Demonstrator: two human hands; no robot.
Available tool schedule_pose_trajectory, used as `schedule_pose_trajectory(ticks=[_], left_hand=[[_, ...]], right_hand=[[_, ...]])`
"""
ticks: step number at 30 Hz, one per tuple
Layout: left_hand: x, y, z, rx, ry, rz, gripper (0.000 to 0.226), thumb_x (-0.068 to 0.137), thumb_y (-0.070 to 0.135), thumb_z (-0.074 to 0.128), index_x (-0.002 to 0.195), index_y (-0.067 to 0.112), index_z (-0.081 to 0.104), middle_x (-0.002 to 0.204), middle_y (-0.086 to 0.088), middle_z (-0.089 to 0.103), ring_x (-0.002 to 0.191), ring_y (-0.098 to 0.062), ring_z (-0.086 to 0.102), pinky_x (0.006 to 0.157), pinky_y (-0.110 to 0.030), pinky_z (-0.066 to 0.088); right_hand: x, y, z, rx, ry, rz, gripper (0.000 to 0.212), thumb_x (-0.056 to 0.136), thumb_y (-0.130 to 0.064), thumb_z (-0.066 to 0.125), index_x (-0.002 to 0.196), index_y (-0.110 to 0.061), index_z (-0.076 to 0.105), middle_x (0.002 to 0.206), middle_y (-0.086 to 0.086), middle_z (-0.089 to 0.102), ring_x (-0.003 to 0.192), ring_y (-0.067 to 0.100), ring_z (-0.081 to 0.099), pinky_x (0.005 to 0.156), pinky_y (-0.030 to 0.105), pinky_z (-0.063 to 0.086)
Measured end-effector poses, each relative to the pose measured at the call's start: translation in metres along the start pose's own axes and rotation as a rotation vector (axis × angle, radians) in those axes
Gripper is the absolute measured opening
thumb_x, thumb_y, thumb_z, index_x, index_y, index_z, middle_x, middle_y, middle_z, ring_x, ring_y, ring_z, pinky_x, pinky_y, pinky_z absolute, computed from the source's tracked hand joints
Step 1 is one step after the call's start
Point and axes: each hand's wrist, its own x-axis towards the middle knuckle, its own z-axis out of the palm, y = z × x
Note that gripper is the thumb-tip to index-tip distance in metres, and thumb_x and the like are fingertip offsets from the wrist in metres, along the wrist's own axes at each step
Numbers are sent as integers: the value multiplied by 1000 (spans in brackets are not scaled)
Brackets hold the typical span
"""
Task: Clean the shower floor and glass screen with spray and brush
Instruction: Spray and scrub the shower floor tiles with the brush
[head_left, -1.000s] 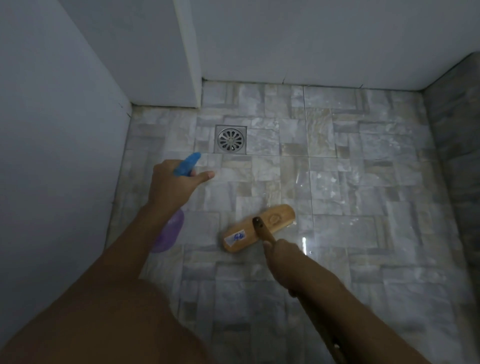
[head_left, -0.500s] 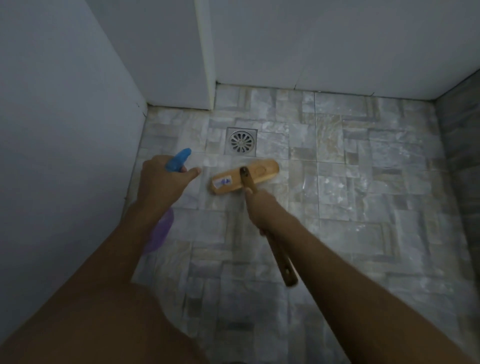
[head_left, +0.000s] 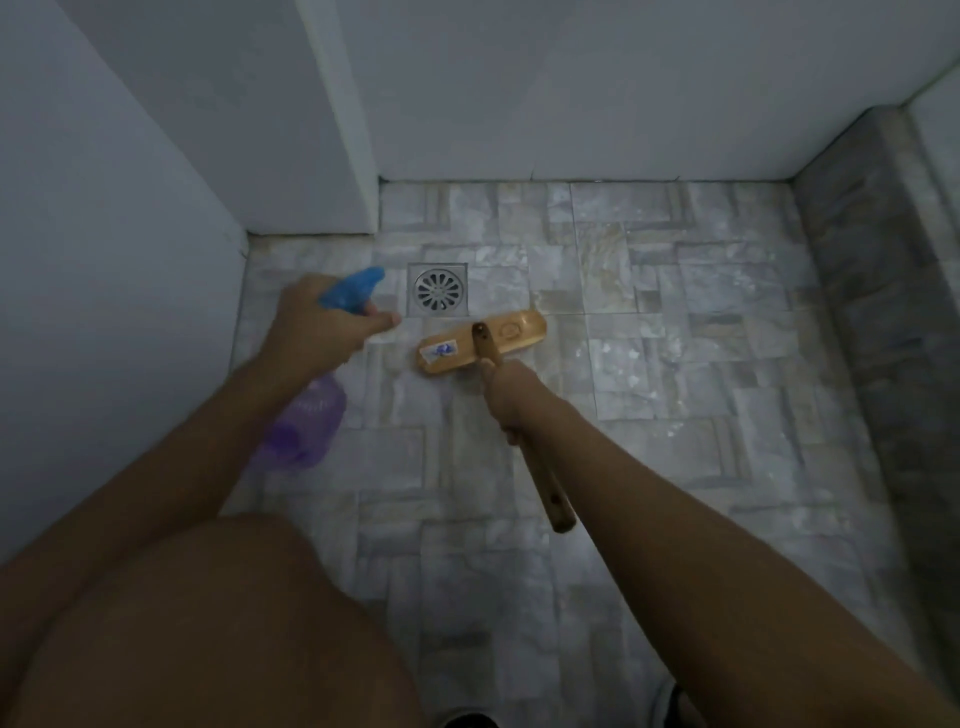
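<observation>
Now our left hand grips the spray bottle; our right hand grips the brush handle. Its head has slid up the floor to 5 o'clock of the drain.

The translucent purple plastic spray bottle carries a bright blue trigger head. The golden-brown wooden scrubbing brush bears a white sticker with a blue mark, and its handle is a darker brown. The stone-look tiled shower floor is a patchwork of pale grey, white and beige rectangles with marbled veining. The square metal drain is silver with radial slots. The plain walls are pale grey-white; the raised kerb on the right is darker mottled grey.
</observation>
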Motion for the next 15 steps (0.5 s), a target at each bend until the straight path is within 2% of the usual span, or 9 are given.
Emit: schedule_pose_trajectory(ticks=[1,2,4,5,7,9,11,15], left_hand=[[5,11,-8,6,-12,35,31,80,23,84,103,5,73,62,4,62,44,-2,55,46,-15,46],[11,22,-14,22,-29,66,31,79,23,84,102,5,74,61,5,61,42,0,54,45,-15,45],[20,49,-21,97,-77,133,25,76,27,86,84,7,73,60,4,62,42,2,53,54,-20,48],[23,63,-21,140,-112,161,25,75,28,87,78,8,72,59,3,63,42,3,53,60,-23,49],[27,95,-13,203,-207,202,25,73,29,88,76,9,73,62,-1,67,48,1,57,68,-30,54],[21,128,8,262,-295,224,28,71,33,89,77,9,75,70,-9,71,62,-16,67,74,-37,58],[7,150,32,250,-323,236,28,70,33,89,72,10,74,70,-9,72,66,-23,70,72,-37,57],[-41,164,105,152,-384,209,35,67,35,90,57,18,61,56,2,62,50,-6,58,57,-27,53]], right_hand=[[-11,14,-4,-4,-1,16,55,108,-46,29,137,-3,48,127,25,57,87,37,62,51,39,54],[-21,29,-9,-7,-17,28,53,108,-44,29,138,-4,48,128,24,56,95,39,63,59,44,58],[-42,61,-20,-17,-43,88,52,108,-42,30,139,-5,47,130,24,55,105,42,63,73,52,61],[-52,76,-25,0,-20,135,54,108,-45,30,137,-3,48,127,24,57,98,41,66,70,50,61],[-67,103,-32,59,29,222,58,106,-51,31,132,-2,50,120,23,60,75,34,66,52,40,57],[-85,129,-38,105,56,278,57,105,-51,32,131,-3,50,113,21,61,65,29,61,44,32,50],[-100,148,-39,147,53,323,55,106,-51,32,129,-4,50,103,18,59,62,27,59,42,30,48],[-116,181,-54,244,60,434,57,105,-53,31,129,-5,50,88,14,56,58,25,55,47,30,47]])
